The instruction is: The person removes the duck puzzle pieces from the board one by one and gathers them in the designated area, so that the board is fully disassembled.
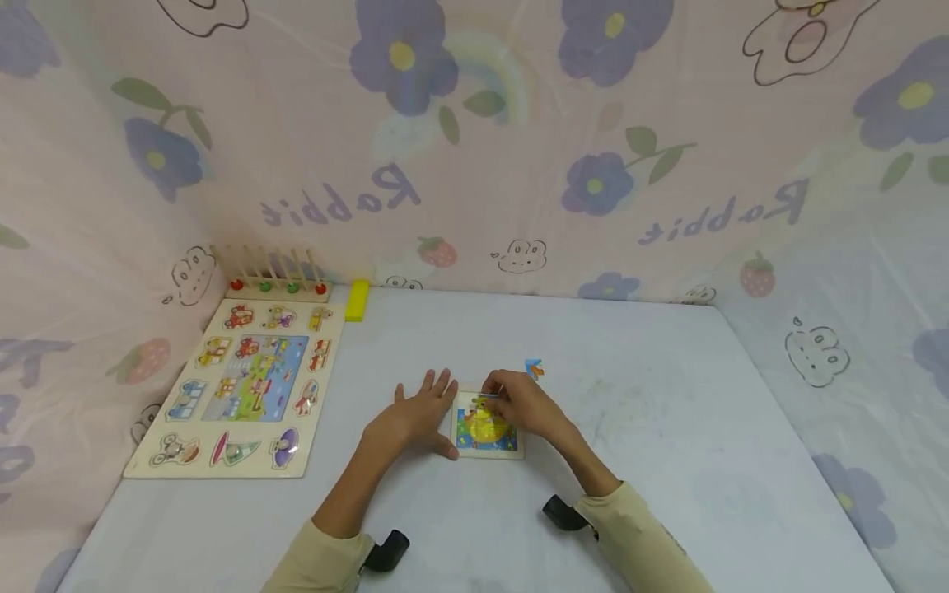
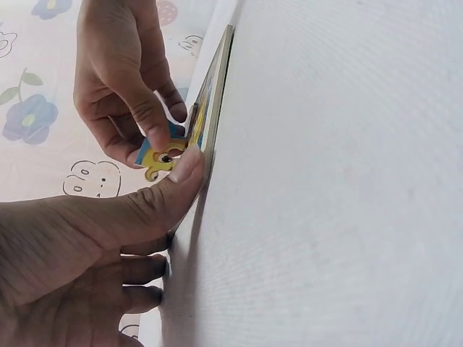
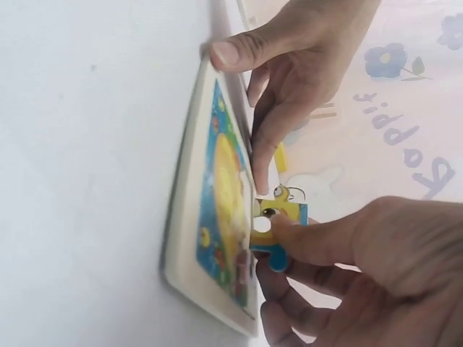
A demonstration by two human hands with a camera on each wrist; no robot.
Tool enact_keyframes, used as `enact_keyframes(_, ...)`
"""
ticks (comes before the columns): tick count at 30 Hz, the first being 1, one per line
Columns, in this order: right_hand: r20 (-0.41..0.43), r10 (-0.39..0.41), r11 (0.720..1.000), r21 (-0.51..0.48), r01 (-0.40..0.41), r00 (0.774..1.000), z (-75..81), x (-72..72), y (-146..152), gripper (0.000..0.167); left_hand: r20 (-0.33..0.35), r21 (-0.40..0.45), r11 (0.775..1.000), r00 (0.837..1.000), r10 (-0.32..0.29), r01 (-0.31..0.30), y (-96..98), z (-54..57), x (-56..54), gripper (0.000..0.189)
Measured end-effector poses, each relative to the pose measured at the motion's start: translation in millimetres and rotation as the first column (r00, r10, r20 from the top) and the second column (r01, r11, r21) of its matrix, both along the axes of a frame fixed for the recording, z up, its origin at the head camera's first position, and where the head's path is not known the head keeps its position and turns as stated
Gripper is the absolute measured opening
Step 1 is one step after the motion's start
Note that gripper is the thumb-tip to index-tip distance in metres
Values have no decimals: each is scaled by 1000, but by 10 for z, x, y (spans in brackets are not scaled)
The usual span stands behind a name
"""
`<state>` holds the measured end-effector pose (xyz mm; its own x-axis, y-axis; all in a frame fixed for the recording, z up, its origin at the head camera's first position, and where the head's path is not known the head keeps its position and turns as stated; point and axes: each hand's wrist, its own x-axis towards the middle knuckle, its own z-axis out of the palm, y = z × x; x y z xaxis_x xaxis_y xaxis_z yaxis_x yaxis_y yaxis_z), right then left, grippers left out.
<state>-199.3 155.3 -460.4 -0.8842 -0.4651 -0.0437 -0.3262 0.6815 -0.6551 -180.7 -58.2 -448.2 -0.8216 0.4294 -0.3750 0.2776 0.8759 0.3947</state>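
Observation:
A small square jigsaw board (image 1: 485, 454) with a pale wooden rim and a yellow and blue picture lies on the white table. My left hand (image 1: 413, 418) rests at its left side, fingers spread and straight, the thumb touching the rim near a corner. Over the board's upper right part, my right hand (image 1: 525, 405) pinches a jigsaw piece (image 3: 295, 211) between thumb and fingers. This piece is yellow and blue with an eye printed on it, and it stands tilted close over the picture. Another small blue and orange jigsaw piece (image 1: 535, 368) lies beyond my right hand.
At the left lies a large wooden picture puzzle board (image 1: 141, 468) with vehicle and toy shapes. Behind it stands a rack of upright pegs with red and green beads (image 1: 292, 287). A yellow block (image 1: 357, 301) is beside them. Printed cloth (image 1: 474, 206) walls the table's back and sides.

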Motion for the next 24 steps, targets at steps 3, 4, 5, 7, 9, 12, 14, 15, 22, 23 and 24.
enact_keyframes(3,7,-6,1000,-15,7,1000,32,-8,-3,6,2,-6,1000,1000,-2,2,-1,-13,1,109)
enact_keyframes(4,0,-11,1000,-15,11,1000,46,-11,-1,7,-1,-8,1000,1000,-3,3,0,-18,1,109)
enact_keyframes(5,-8,-17,1000,-16,17,1000,61,-14,3,8,-4,-10,1000,1000,-5,5,0,-19,1,109)
enact_keyframes(7,-29,-33,999,-17,33,999,91,-23,19,10,-9,-14,1000,1000,-7,7,-1,-28,0,110)
enact_keyframes(9,-47,-47,999,-22,46,998,120,-37,51,12,-12,-11,1000,1000,-10,10,-1,-32,-1,110)
enact_keyframes(12,-64,-62,997,-44,59,996,179,-71,126,16,-12,-11,1000,1000,-13,13,3,-38,-9,110)
enact_keyframes(14,-71,-74,996,-60,70,995,230,-102,196,18,-13,-11,1000,1000,-11,10,6,-34,-14,111)
enact_keyframes(15,-77,-86,995,-64,81,993,257,-122,236,19,-12,-9,1000,1000,-8,8,9,-37,-15,111)
enact_keyframes(22,-131,-173,983,-79,164,976,463,-234,593,16,-6,-4,1000,1000,1,-1,7,-9,3,110)
enact_keyframes(23,-134,-183,982,-76,174,974,486,-245,649,16,-3,-4,1000,1000,-2,2,6,-9,6,110)
enact_keyframes(24,-137,-193,980,-69,185,972,504,-257,702,16,-3,-5,1000,1000,-5,5,5,-9,8,110)
